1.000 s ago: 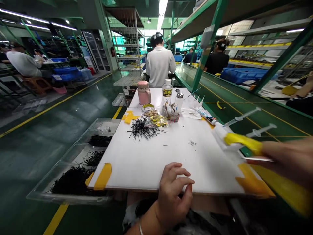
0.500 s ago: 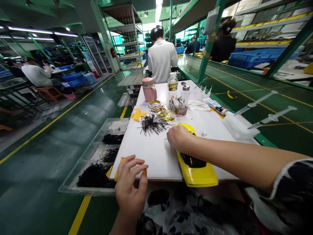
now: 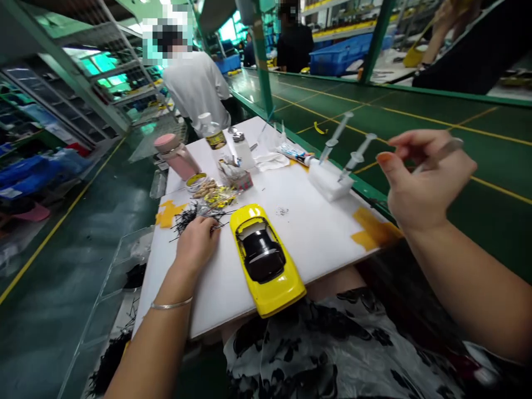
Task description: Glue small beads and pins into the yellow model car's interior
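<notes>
A yellow toy car body (image 3: 276,285) with a dark window piece rests at the near side of the white tabletop. Left of its front end, my left hand (image 3: 198,241) reaches down at the edge of a pile of thin black sticks (image 3: 187,217). Its fingers are bent together; whatever lies between them is hidden. My right hand (image 3: 432,180) is raised off the table's right side, fingers loosely curled, with a gap between thumb and forefinger and nothing visible there. Nearest to it are two syringes (image 3: 356,157) standing in a white foam block (image 3: 330,185). Tiny dark bits (image 3: 282,211) lie beside the car.
A pink mug (image 3: 178,158), a labelled bottle (image 3: 215,137), a tape roll (image 3: 196,180) and a bag of small yellow parts (image 3: 220,197) stand farther back. Orange tape (image 3: 369,230) marks the right corner. A green conveyor (image 3: 366,119) runs alongside. A person in white (image 3: 193,83) is ahead.
My right hand has left the car and moved up to the right. My left hand has gone from the near table edge to the black sticks. The view has turned right and tilted.
</notes>
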### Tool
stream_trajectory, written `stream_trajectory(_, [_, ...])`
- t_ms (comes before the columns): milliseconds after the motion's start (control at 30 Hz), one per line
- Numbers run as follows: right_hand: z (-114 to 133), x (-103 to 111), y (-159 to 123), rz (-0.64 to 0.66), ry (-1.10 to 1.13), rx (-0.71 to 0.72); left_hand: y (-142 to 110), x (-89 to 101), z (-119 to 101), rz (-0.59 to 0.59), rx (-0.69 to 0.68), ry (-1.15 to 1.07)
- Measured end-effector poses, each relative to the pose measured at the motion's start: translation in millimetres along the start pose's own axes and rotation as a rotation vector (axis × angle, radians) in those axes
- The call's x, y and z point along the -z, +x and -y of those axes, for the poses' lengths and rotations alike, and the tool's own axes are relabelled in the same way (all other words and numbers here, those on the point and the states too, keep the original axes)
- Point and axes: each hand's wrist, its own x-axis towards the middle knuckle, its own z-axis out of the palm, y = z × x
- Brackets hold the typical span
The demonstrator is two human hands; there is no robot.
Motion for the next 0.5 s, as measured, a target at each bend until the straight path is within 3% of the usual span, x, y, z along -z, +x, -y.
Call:
stream_trajectory(67, [-22.1,0.9,-1.6,0.037,0.043,-0.014,1.2,-0.7,-1.7,0.022,0.013,0.029])
stream_trajectory(133, [-34.8,-4.4,-3.7,0.171,0.029,-0.037,0.5,1.3,-3.4,0.029,0.023,0.046])
stream_trajectory(267, [-37.6,-19.0,-8.7,0.441,-0.126,-0.100,-2.9,9.0,-7.7,-0.022,0.069,0.045])
stream_trajectory(500, [-51.2,-36.2,-4.9,0.556,-0.280,-0.121,-15.3,24.2,-19.3,-0.281,0.197,-0.117])
